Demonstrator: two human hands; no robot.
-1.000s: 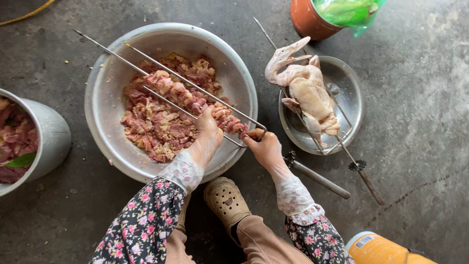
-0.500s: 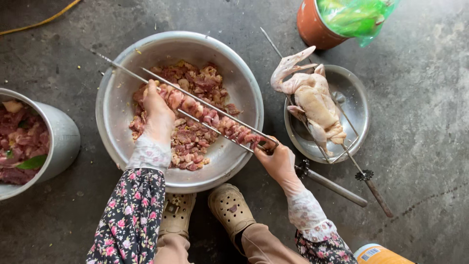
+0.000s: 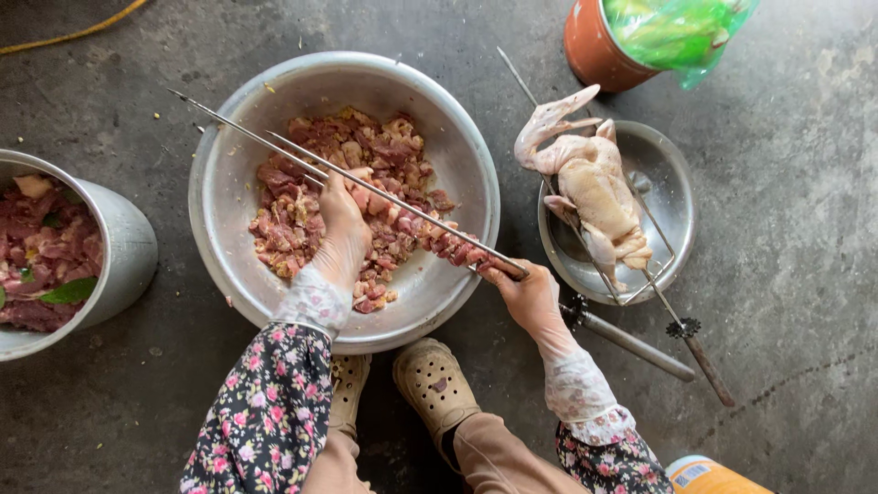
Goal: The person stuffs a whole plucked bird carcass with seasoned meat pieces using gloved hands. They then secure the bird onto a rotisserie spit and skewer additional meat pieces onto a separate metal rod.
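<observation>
Long metal skewers (image 3: 384,197) slanted over the bowl, pink-red meat chunks (image 3: 430,240) threaded near the handle end.

Soft daylight — sharp; faint shadows

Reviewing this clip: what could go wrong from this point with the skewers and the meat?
The left hand presses meat onto the two long skewers right beside the bare prongs, so a slip could jab a finger. The right hand holds only the handle end, so the loaded skewers might sag or twist. Meat pieces could drop past the big metal bowl onto the concrete floor.
</observation>
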